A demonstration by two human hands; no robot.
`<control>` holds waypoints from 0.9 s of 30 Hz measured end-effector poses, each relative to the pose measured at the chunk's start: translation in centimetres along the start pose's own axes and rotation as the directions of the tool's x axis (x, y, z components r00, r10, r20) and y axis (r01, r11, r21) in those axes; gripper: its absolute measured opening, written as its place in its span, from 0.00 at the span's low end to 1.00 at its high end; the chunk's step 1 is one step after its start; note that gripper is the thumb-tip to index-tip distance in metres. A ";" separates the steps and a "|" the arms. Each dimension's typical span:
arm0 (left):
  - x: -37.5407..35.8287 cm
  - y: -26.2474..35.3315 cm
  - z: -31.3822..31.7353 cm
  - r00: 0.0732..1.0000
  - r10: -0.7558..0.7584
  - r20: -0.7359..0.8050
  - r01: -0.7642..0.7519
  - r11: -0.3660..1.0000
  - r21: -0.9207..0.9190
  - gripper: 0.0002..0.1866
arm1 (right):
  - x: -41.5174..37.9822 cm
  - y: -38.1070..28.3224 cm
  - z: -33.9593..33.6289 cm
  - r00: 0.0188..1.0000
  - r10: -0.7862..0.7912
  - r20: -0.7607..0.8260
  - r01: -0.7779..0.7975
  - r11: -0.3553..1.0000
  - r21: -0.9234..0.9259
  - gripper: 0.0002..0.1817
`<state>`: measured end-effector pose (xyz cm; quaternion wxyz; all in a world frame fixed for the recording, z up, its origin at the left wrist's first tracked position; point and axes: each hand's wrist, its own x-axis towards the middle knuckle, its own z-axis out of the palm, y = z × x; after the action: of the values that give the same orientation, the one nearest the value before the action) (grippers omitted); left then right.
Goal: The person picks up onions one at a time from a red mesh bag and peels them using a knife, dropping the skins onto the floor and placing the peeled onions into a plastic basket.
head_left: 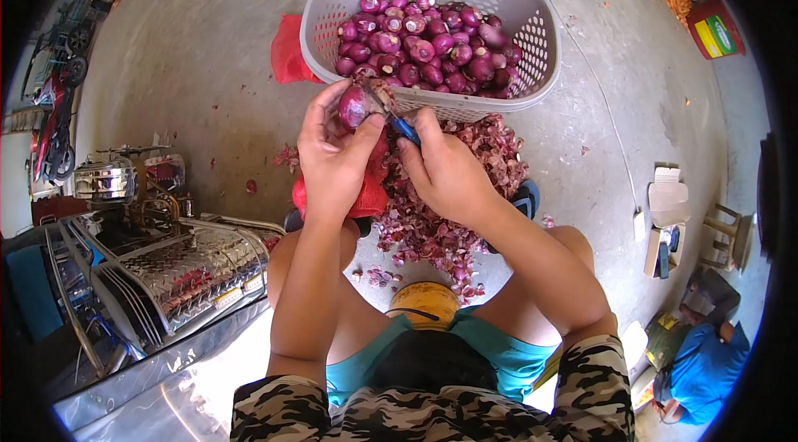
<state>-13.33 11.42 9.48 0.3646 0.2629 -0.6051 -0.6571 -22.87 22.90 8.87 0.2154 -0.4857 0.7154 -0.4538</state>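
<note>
The left hand [335, 155] curls its fingers and thumb around a red onion [354, 108]; the right hand [445, 161] is closed on a blue-handled knife [404, 130], blade against the onion, with the basket [544, 85] just beyond the grip and loose skins [432, 230] below it

Worn, upper: camouflage shirt [440, 417], black/tan/off-white blotches; left sleeve [281, 405] and right sleeve [594, 380] short, same print | lower: teal shorts [509, 351], black fabric-like patch [432, 361] at lap, material unclear | feet: right slipper [526, 197] dark, blue strap; left footwear [293, 220] dark, mostly hidden | left hand [337, 164], right hand [453, 176]: bare
</note>
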 end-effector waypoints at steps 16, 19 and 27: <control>0.4 0.2 -0.5 0.999 0.035 -0.038 -0.029 0.990 0.137 0.23 | -0.7 -0.5 1.1 0.990 -0.083 -0.110 0.055 0.969 -0.242 0.13; 0.5 0.4 -0.4 0.998 0.025 -0.059 -0.016 0.988 0.154 0.22 | -0.6 -0.5 1.2 0.992 -0.063 -0.113 0.035 0.972 -0.231 0.13; 0.5 -0.4 -0.8 0.995 0.093 -0.041 -0.082 0.970 0.231 0.23 | -0.7 -0.7 1.8 0.998 0.028 -0.049 -0.038 0.974 -0.223 0.12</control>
<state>-13.07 10.56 9.00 0.3760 0.2932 -0.6781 -0.5593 -20.90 22.62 8.53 0.1505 -0.4844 0.7747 -0.3777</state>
